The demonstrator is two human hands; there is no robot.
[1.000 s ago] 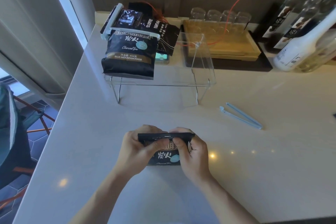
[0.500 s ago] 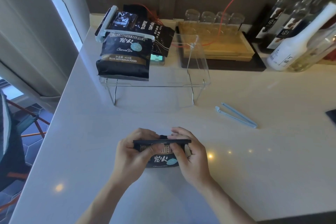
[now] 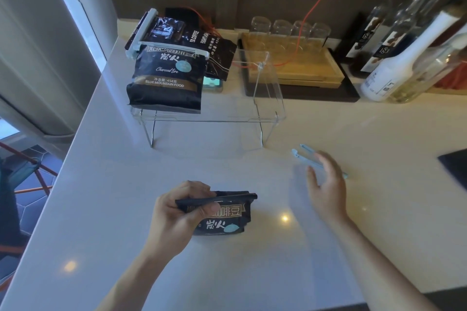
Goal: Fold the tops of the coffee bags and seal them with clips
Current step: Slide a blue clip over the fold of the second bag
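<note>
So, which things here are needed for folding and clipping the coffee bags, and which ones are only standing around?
Needed:
- coffee bag, folded top held by left hand
- blue clip, right hand open over it
- clipped bags on clear rack

Standing around:
- glasses
- wooden tray
- bottles
- phone

We see the right hand (image 3: 326,184) smeared by motion blur, and it hides the middle of the pale blue clip (image 3: 303,155) (only the clip's two ends show). The left hand (image 3: 177,214) covers the left part of the coffee bag (image 3: 225,219) and its print. At the upper right, the bottles (image 3: 394,58) are cut by the frame edge, labels too small for us to read.
</note>
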